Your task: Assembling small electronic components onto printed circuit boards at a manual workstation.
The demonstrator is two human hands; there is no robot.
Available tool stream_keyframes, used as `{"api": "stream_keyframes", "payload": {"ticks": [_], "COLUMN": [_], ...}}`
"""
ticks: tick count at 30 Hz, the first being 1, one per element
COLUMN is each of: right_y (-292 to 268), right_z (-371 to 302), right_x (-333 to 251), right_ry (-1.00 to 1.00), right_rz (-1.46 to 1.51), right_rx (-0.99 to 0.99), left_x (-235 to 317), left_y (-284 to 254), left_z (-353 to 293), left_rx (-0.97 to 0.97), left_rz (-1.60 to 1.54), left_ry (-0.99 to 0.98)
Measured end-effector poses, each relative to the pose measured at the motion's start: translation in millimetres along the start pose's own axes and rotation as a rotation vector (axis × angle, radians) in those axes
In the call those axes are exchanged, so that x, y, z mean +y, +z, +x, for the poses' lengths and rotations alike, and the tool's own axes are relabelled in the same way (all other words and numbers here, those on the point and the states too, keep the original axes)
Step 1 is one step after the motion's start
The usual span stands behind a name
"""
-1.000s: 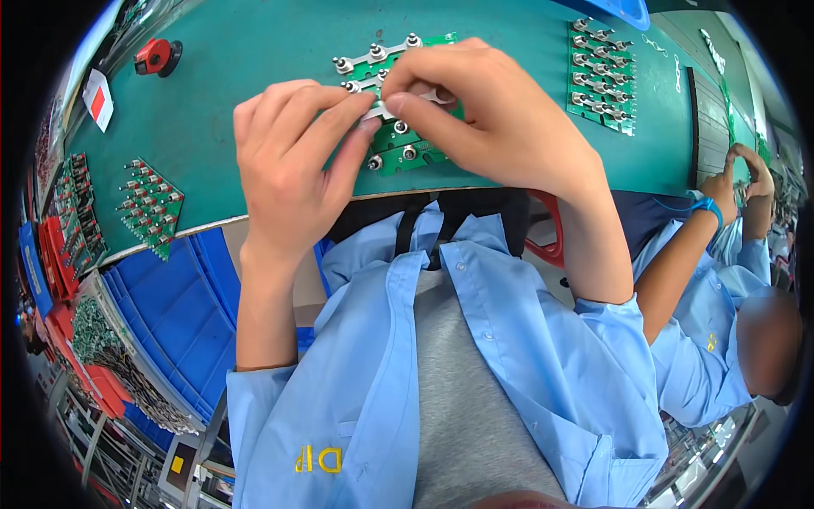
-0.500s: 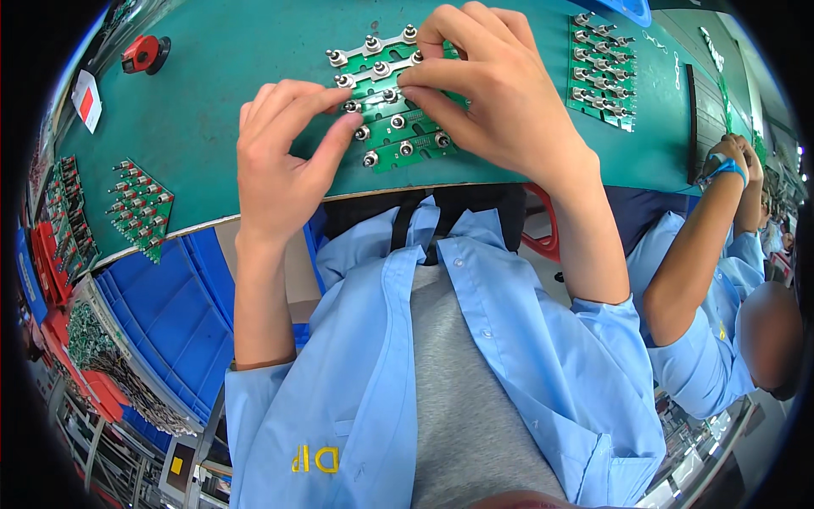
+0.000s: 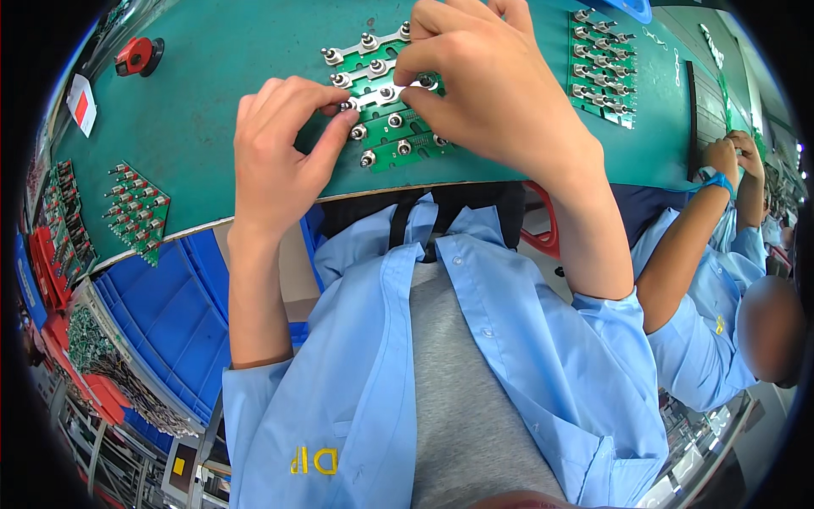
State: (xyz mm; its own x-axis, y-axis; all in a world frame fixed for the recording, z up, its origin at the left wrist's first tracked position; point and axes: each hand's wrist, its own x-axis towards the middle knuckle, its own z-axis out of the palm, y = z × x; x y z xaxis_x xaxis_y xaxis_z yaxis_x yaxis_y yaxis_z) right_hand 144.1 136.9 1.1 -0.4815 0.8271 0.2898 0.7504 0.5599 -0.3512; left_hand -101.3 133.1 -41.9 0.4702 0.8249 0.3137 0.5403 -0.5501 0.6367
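Green printed circuit board [image 3: 383, 159], set with rows of silver metal studs, lies flat on the desk [image 3: 212, 93] in front of me, close to its near edge. My left grip [image 3: 282, 157] has thumb and forefinger pinched about the left end of a flat silver metal strip [image 3: 370, 97] on the board's middle row. My right grip [image 3: 509, 102] curls over the board's right side, thumb and forefinger at the same strip; whether they press on it I cannot tell. That hand covers the right ends of several rows, and its upper knuckles run out at the top of the view. A blue plastic tub [image 3: 627, 7] is cut off there too.

Green matting tops the desk. Far right on it stands a second green board with silver studs [image 3: 604, 68]; at the upper left sits a round red-and-black object [image 3: 138, 56], its kind hard to make out, near a white card with a red patch [image 3: 82, 105]. Beyond the right end, a co-worker's hands [image 3: 736, 157] meet, partly overlapping.

My forearms cross the desk's near edge, which bends with the lens. Matting spreads between my left grip and the diamond-shaped green board with red-collared studs [image 3: 137, 208] by that edge; blue plastic bins [image 3: 161, 314] lie below. A narrower stretch parts my right hand from the second board.
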Motion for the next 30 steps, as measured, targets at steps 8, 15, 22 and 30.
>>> {"api": "stream_keyframes", "payload": {"ticks": [8, 15, 22, 30], "right_y": [8.4, -3.6, -0.1, 22.8], "right_z": [2.2, 3.3, 4.4, -2.3], "right_x": [-7.0, -19.9, -19.0, -0.1], "right_ry": [-0.053, -0.031, -0.078, -0.150], "right_rz": [-0.069, -0.195, -0.218, 0.101], "right_rx": [0.007, -0.041, -0.016, 0.178], "left_x": [-12.5, -15.1, -20.5, -24.0], "left_y": [3.3, 4.5, 5.5, 4.1], "left_z": [1.7, 5.5, 6.9, 11.3], "left_rx": [0.066, 0.065, 0.086, 0.068], "left_rz": [0.173, 0.179, 0.195, 0.130], "left_ry": [0.241, 0.269, 0.331, 0.344]}}
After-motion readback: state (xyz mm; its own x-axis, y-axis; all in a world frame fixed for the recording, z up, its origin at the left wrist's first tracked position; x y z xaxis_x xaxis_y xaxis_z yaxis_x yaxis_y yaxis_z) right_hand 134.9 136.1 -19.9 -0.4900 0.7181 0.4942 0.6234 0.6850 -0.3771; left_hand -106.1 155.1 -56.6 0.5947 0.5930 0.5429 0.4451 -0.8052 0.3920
